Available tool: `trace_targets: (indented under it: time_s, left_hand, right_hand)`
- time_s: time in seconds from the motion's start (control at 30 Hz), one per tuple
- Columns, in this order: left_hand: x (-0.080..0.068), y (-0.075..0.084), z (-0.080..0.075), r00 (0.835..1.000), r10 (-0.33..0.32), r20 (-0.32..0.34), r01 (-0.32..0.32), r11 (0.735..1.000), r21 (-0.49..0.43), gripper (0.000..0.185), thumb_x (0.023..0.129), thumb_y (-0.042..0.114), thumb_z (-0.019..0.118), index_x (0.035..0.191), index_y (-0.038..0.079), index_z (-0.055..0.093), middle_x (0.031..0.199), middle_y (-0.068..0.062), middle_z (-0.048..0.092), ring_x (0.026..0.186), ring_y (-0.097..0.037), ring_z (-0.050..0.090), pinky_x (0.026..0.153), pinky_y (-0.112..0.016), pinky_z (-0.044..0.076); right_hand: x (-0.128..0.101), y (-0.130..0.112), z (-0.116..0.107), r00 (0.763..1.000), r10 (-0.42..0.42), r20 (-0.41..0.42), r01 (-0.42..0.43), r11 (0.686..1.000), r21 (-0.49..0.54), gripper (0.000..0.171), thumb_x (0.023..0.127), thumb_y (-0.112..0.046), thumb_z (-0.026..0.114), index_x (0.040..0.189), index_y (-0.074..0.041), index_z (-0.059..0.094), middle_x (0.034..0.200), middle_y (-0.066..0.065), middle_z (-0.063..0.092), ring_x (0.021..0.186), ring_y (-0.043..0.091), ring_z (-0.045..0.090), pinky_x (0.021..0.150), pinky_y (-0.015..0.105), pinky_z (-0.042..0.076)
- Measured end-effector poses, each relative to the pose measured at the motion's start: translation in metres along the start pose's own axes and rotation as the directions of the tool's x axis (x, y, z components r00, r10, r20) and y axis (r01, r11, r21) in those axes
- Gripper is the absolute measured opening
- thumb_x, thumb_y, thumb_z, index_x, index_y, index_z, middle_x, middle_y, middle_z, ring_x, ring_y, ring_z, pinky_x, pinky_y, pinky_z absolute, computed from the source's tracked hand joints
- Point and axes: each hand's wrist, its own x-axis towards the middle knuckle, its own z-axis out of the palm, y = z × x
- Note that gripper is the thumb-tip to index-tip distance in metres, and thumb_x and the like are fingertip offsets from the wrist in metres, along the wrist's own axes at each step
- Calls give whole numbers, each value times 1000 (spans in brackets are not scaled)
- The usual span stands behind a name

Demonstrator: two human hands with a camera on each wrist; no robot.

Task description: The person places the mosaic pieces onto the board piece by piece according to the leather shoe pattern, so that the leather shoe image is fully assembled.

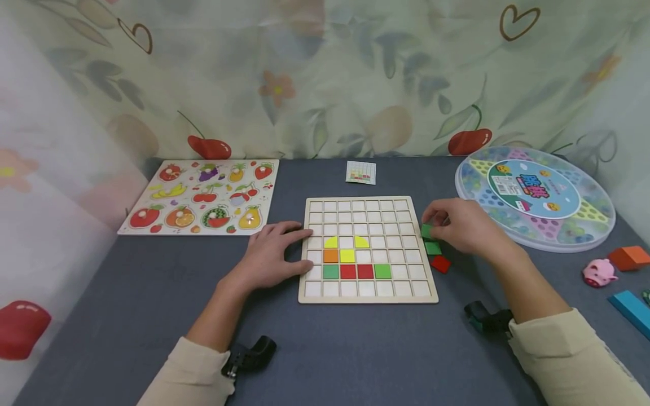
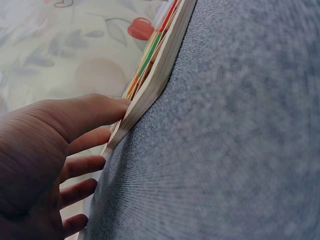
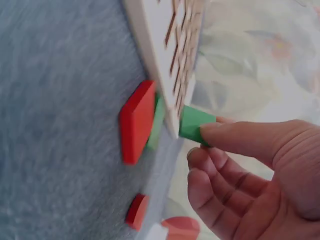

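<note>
Grey cloth table: your left hand flat on grid board edge (fingers straight); right hand pinches small green tile, square, flat.

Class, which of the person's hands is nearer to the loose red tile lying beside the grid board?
Right. The right hand hovers just above the red tile; the left hand rests across the board.

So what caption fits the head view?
Left hand steadies the grid board while right hand pinches a green tile.

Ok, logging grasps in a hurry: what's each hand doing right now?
Left hand: open, fingers resting flat on the grid board edge.
Right hand: pinching a green tile.
</note>
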Motion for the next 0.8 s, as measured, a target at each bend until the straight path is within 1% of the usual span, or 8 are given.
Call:
trace_targets:
  time_s: [0.1,0.2,0.3,0.43,0.5,0.57,0.7,0.8]
  left_hand:
    - [0,0,0,1000,0,1,0,1000,-2,66,90,41,77,150,22,57,158,-12,45,147,-39,34,116,-66,25]
    - [-1,0,0,1000,0,1,0,1000,-1,66,90,40,77,150,22,57,158,-13,46,147,-39,34,116,-66,25]
    - [0,0,0,1000,0,2,0,1000,-2,66,90,41,77,150,22,57,158,-12,45,147,-39,34,116,-66,25]
    - [0,1,1,1000,-2,5,2,1000,-4,66,90,41,77,150,22,57,158,-12,45,147,-39,34,116,-66,25]
    - [0,0,1,1000,-4,6,4,1000,-3,66,90,40,77,150,23,57,158,-12,45,147,-39,34,116,-66,25]
    - [0,0,1,1000,-4,7,4,1000,-1,66,90,41,76,150,23,57,158,-12,45,147,-38,34,116,-66,25]
    - [0,0,2,1000,-4,5,4,1000,-1,66,90,41,76,150,23,57,158,-12,45,147,-38,34,117,-66,25]
    - [1,0,2,1000,-5,3,5,1000,0,66,90,41,76,150,23,57,158,-12,45,147,-38,34,116,-66,25]
  right_hand:
    - [-3,-8,1,999,-19,31,18,999,42,20,94,-10,68,113,-8,75,96,9,68,84,23,59,67,33,48]
    - [-7,-17,5,994,-57,94,48,995,88,21,95,-13,68,114,-11,76,94,5,68,82,20,59,68,33,48]
    - [-11,-24,10,982,-101,162,80,988,130,17,94,-12,69,109,-13,77,87,2,66,77,19,57,66,34,47]
    - [-13,-28,17,962,-149,228,114,980,162,13,92,-9,70,100,-16,78,81,0,63,76,18,55,66,33,46]
    - [-14,-29,19,956,-166,243,126,977,171,13,91,-8,70,97,-17,78,80,-1,62,76,17,54,67,32,45]
    - [-14,-30,21,953,-166,253,121,976,183,13,90,-7,71,96,-17,78,79,-1,62,75,17,55,67,31,45]
    - [-13,-31,22,955,-156,254,109,976,191,12,89,-7,71,95,-15,78,76,-1,63,73,16,55,65,31,45]
    - [-13,-32,23,953,-162,257,116,976,185,13,89,-7,72,94,-16,78,78,-2,65,75,15,56,67,31,47]
